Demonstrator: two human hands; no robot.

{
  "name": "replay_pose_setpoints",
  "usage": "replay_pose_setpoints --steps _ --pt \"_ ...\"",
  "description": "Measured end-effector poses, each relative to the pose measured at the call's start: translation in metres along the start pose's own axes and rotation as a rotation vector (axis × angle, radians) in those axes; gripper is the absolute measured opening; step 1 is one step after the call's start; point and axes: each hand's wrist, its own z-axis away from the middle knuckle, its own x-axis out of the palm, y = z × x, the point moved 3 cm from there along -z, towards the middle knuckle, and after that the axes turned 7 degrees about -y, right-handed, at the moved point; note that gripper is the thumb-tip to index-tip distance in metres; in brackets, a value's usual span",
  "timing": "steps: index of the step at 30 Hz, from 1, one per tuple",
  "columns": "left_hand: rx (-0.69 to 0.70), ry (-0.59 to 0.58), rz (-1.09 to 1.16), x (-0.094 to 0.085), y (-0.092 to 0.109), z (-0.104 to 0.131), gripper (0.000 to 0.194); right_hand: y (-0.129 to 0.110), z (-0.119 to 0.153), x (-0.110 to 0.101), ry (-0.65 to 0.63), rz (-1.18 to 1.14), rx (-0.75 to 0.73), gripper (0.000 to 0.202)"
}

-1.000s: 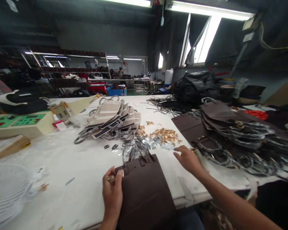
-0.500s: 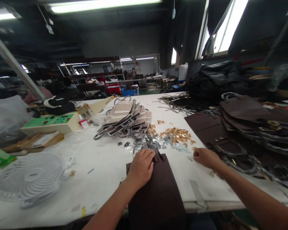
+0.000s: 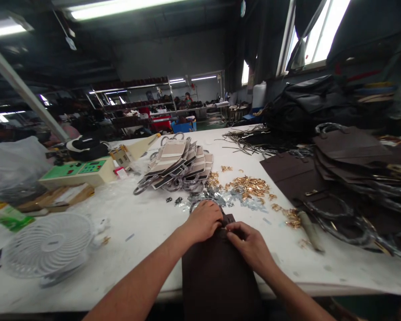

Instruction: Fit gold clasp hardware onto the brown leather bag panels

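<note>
A dark brown bag panel (image 3: 217,281) lies over the table's front edge, its plastic-wrapped handle (image 3: 195,204) at the far end. My left hand (image 3: 203,220) is closed on the panel's top end, by the handle. My right hand (image 3: 249,243) is beside it, thumb and forefinger pinched at a small gold metal fitting (image 3: 224,228) on the panel; the fingers partly cover it. Beyond my hands are a heap of gold metal fittings (image 3: 250,186) and scattered thin silver metal plates (image 3: 217,195).
Beige panels with handles (image 3: 173,156) are piled behind the metal pieces. Brown bag panels (image 3: 350,149) are stacked at right, near a dull greenish cylinder (image 3: 310,232) and more gold fittings (image 3: 291,217). At left are a white fan (image 3: 50,243) and a green-topped control box (image 3: 78,173).
My right hand has moved left from beside the gold fittings to the panel's top end, meeting my left hand. The cylinder and fittings it covered now show. The view has shifted slightly.
</note>
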Motion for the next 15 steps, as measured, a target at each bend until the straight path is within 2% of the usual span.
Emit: replay_pose_setpoints --steps 4,7,10,15 --pt "0.059 -0.185 -0.044 -0.004 0.006 -0.010 0.012 -0.003 0.005 0.031 -0.005 0.143 -0.226 0.016" --pt "0.055 -0.277 -0.053 -0.005 0.006 -0.018 0.015 0.005 0.008 0.041 -0.023 0.235 -0.352 0.022" --pt "0.037 -0.290 0.025 -0.005 0.007 -0.024 0.007 0.010 0.009 0.042 -0.024 0.329 -0.401 0.023" --pt "-0.121 -0.244 0.339 -0.002 0.008 -0.027 0.029 0.012 0.010 0.042 0.018 0.463 -0.447 0.024"
